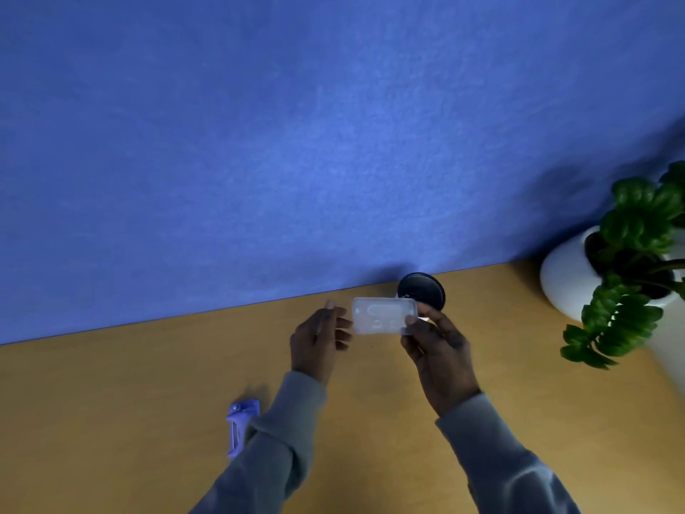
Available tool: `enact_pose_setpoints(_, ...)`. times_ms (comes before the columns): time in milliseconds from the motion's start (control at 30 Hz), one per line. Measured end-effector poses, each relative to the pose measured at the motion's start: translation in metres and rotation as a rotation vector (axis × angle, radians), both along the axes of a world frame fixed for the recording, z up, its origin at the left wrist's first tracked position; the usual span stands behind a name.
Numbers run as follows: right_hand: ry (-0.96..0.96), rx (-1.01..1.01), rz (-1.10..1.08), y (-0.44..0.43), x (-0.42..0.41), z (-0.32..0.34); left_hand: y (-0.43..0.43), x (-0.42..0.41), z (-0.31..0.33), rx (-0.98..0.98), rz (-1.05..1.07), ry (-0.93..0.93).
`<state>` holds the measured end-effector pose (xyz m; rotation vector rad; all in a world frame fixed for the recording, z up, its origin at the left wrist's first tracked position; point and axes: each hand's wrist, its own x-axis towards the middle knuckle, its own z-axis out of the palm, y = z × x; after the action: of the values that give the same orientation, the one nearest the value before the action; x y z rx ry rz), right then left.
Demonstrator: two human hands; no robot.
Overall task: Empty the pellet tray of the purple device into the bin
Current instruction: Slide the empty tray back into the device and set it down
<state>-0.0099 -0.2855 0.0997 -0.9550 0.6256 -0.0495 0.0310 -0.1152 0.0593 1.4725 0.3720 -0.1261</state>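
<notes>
A clear plastic pellet tray [381, 315] is held up above the wooden desk, with my right hand [439, 350] shut on its right end. My left hand [320, 337] hovers just left of the tray with its fingers apart, close to the tray's left edge but apart from it. The purple device [240, 422] lies on the desk at the lower left, partly hidden behind my left sleeve. A small round black bin [422, 289] stands at the back of the desk right behind the tray, partly covered by it. I cannot tell whether pellets lie in the tray.
A blue felt wall [296, 142] rises straight behind the wooden desk [148, 402]. A white pot [567, 276] with a green leafy plant [630, 261] stands at the far right, near the wall.
</notes>
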Motion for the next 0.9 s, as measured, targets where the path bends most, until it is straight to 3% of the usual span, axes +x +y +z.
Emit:
enact_pose_setpoints(267,0.048,0.034,0.114,0.018,-0.028,-0.009,0.022,-0.031,0.012,0.065,-0.146,-0.007)
enact_pose_setpoints(433,0.032,0.091,0.189,0.021,-0.033,-0.001,0.032,-0.045,0.023,0.063,-0.115,-0.037)
enact_pose_setpoints(667,0.100,0.341,0.097,0.048,-0.045,0.002,0.042,-0.056,0.032,0.072,-0.071,-0.042)
enact_pose_setpoints(900,0.052,0.457,0.130,0.073,-0.054,0.008,0.053,-0.076,0.044,-0.030,0.010,0.024)
